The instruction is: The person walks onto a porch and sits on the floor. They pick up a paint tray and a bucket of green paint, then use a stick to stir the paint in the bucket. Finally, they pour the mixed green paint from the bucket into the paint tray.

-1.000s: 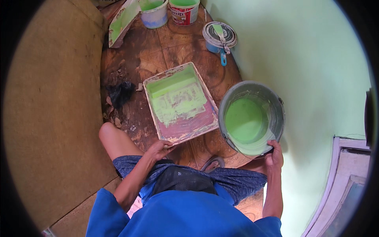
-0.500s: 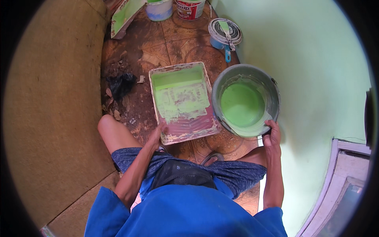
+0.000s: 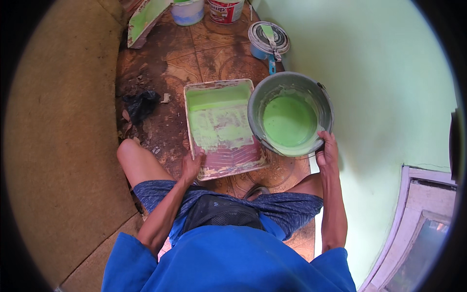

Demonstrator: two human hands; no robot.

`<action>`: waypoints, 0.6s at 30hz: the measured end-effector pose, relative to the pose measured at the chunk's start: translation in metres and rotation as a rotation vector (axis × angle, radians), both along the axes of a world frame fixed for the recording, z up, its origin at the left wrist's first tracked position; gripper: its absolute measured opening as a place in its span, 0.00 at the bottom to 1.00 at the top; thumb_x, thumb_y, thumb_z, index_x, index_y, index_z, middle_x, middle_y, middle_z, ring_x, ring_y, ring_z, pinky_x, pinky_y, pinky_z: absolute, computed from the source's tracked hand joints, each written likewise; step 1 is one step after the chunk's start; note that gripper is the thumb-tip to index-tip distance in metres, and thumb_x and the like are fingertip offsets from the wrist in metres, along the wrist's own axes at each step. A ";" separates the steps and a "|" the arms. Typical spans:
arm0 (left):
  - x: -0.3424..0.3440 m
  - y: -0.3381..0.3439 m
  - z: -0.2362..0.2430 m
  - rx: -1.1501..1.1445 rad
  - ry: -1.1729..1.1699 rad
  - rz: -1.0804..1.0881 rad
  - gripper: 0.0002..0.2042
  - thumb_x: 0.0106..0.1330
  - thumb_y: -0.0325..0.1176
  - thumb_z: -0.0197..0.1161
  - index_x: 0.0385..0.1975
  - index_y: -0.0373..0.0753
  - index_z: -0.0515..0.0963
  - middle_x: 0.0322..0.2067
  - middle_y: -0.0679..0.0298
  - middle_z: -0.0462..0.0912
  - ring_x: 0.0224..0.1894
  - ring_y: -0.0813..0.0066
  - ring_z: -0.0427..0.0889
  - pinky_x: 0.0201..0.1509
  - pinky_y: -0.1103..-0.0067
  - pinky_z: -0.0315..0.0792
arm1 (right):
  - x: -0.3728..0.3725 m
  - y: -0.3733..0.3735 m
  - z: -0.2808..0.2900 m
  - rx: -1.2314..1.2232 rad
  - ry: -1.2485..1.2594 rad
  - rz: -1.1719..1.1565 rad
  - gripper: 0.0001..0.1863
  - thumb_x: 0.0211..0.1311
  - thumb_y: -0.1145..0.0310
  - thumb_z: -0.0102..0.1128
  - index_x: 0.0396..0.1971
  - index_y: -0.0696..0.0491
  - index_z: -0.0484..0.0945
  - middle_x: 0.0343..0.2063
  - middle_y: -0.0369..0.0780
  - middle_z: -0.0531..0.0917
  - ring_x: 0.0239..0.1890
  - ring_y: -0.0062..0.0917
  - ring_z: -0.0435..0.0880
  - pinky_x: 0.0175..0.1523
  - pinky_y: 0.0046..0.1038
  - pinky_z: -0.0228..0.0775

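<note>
My left hand is closed on the near left edge of a paint tray, thumb over its rim. Light green paint coats the tray's far well, and its ribbed maroon slope shows bare near me. With my right hand I grip the near right rim of a grey bucket. Green paint lies inside this bucket, and drips streak its inner wall. The bucket overlaps the tray's right edge from my viewpoint; whether they touch, I cannot tell.
Beyond the bucket, a scraper lies on a round lid. At the back stand a white-and-blue bucket, a red-and-white tub and a green-stained tray. Black plastic litters the tiled floor. Walls rise on both sides.
The bucket in my right hand has moved left and slightly away from me, now covering part of the tray's right edge. My left hand stays on the tray.
</note>
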State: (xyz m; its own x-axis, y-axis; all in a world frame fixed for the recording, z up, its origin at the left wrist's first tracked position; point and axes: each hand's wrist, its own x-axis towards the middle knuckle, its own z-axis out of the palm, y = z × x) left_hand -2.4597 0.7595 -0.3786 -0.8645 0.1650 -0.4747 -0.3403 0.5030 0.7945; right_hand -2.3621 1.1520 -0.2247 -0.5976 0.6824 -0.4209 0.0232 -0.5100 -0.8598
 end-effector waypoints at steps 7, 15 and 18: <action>0.018 -0.002 -0.012 -0.153 -0.069 -0.180 0.27 0.65 0.55 0.46 0.42 0.34 0.75 0.37 0.45 0.79 0.45 0.50 0.77 0.48 0.66 0.68 | -0.020 -0.010 0.018 0.150 -0.008 0.026 0.04 0.54 0.77 0.55 0.31 0.57 0.74 0.25 0.35 0.78 0.25 0.18 0.77 0.34 0.20 0.72; 0.016 0.017 0.010 -0.148 -0.067 -0.147 0.33 0.68 0.57 0.32 0.39 0.31 0.75 0.37 0.40 0.76 0.45 0.41 0.73 0.49 0.63 0.66 | -0.034 -0.013 0.014 0.377 -0.058 0.021 0.03 0.54 0.75 0.59 0.24 0.56 0.74 0.21 0.31 0.75 0.22 0.12 0.71 0.28 0.16 0.63; 0.018 0.015 -0.019 -0.152 -0.093 -0.132 0.34 0.68 0.57 0.30 0.40 0.30 0.75 0.39 0.39 0.76 0.47 0.40 0.72 0.51 0.63 0.65 | -0.041 -0.020 0.009 0.407 -0.048 0.014 0.05 0.54 0.75 0.59 0.22 0.55 0.73 0.19 0.30 0.73 0.20 0.10 0.67 0.25 0.16 0.59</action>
